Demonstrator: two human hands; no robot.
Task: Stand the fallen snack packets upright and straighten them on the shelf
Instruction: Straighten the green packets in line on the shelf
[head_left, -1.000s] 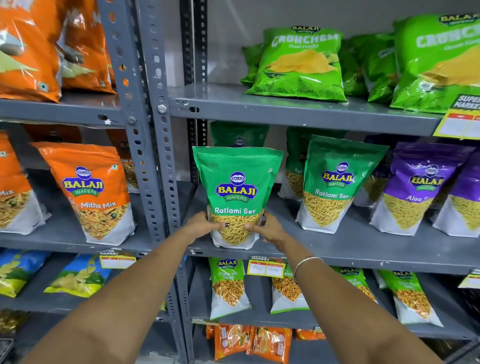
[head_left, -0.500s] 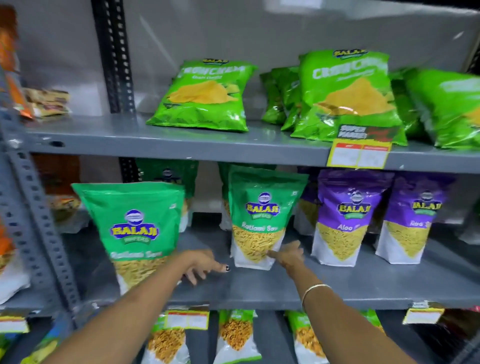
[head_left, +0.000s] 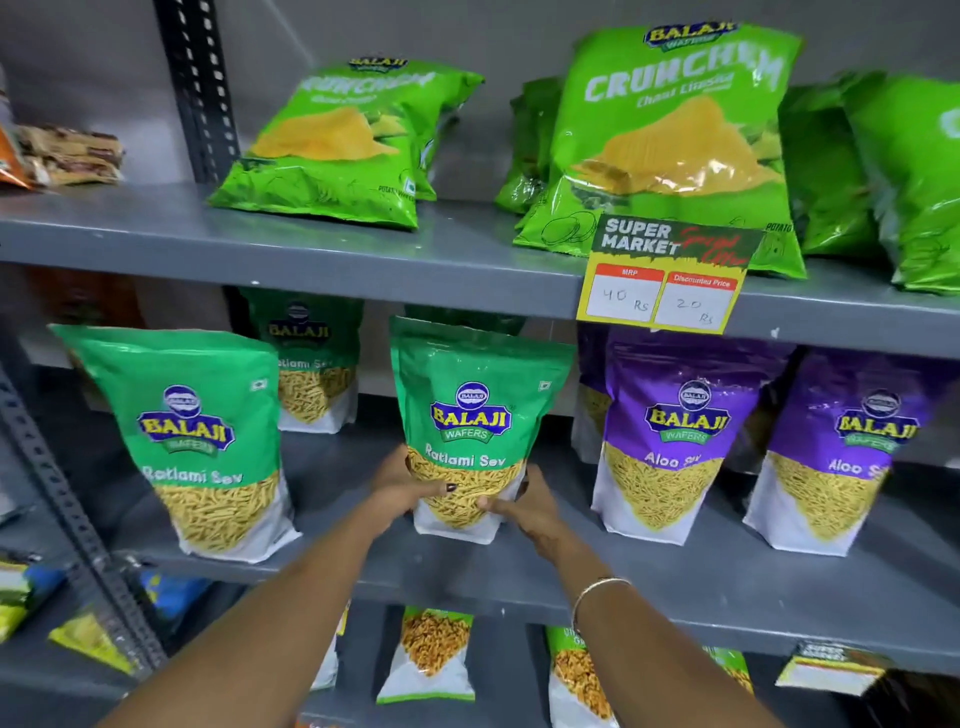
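A green Ratlami Sev packet (head_left: 475, 410) stands upright at the middle of the grey middle shelf (head_left: 649, 577). My left hand (head_left: 402, 491) grips its lower left side and my right hand (head_left: 522, 506) grips its lower right side. Another Ratlami Sev packet (head_left: 200, 441) stands upright to the left, near the shelf's front edge. A third one (head_left: 311, 364) stands further back. Two purple Aloo Sev packets (head_left: 675, 436) (head_left: 836, 452) stand to the right. On the top shelf a green Crunchem packet (head_left: 343, 140) leans far back, almost lying.
More Crunchem packets (head_left: 670, 140) stand on the top shelf behind a yellow price tag (head_left: 665, 280). A perforated grey upright (head_left: 78, 530) borders the bay at the left. Smaller packets (head_left: 431, 654) stand on the shelf below.
Both hands left the left Ratlami Sev packet, moved right and closed on the middle one. The view shifted right and closer.
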